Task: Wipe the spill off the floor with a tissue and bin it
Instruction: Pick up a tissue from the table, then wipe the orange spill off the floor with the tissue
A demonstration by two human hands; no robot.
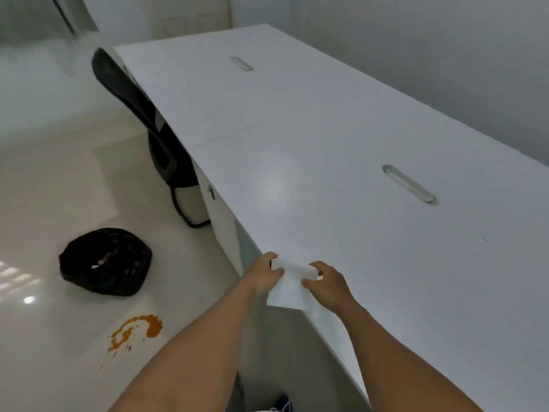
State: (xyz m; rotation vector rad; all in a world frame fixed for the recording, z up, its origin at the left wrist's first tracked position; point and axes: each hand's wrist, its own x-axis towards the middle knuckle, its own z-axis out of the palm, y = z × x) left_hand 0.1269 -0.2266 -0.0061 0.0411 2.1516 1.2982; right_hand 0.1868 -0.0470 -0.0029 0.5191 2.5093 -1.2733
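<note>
Tissue (292,285), white and thin, low in the middle of the frame, draped over the near edge of the long white desk (341,162): upper part pinched between the two hands, lower corner hanging free past the edge toward the floor (59,185). Left hand (263,273) closed on the tissue's upper left corner, fingers curled over it; right hand (326,282) closed on the upper right side, thumb and fingertips nipping the sheet. Likely almost weightless, soft and floppy, no stiffness of its own, apt to tear once wet or if pulled hard between two grips. Best folded or bunched into a thicker pad before wiping, then pressed flat under the fingers rather than held by a corner. Spill (135,333), orange and smeared in a curl with small flecks around it, at lower left of the frame, well apart from the tissue and not yet touched. Probably pasty or oily, so likely to soak through one layer and stain the fingers. Bin (105,261), lined with a black bag, at left of the frame just above the spill, open at the top. Black chair (142,114) tucked against the desk at upper left.
</note>
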